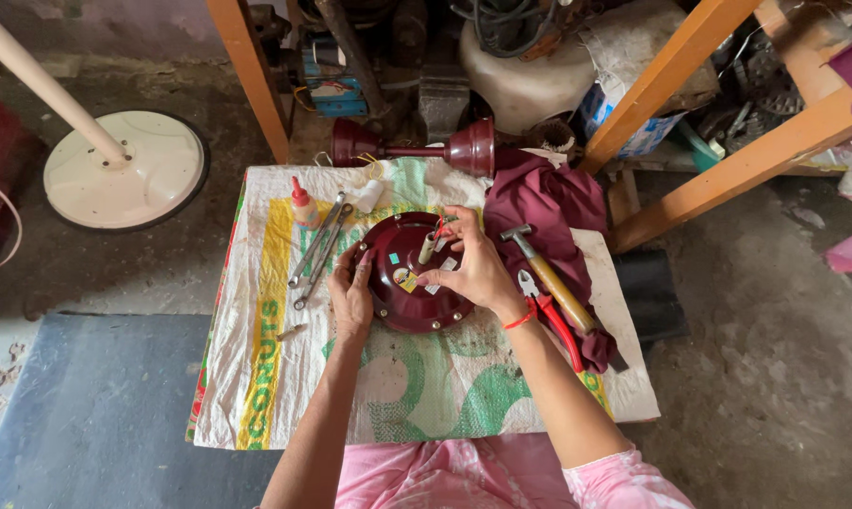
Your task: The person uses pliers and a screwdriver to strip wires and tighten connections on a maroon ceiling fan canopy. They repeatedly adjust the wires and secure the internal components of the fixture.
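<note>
Both my forearms reach forward and angle in toward each other. My left hand [352,294] is palm down, fingers [358,259] curled, thumb turned inward. My right hand [473,269] is held a little higher, wrist bent left, fingers [445,247] bunched in a pinch. A red band circles my right wrist.

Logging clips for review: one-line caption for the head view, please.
Both hands, left hand and right hand, grip a maroon round housing on a woven sack, beside hammer and pliers.

Pink sleeves, red wrist thread [519,320]
</note>
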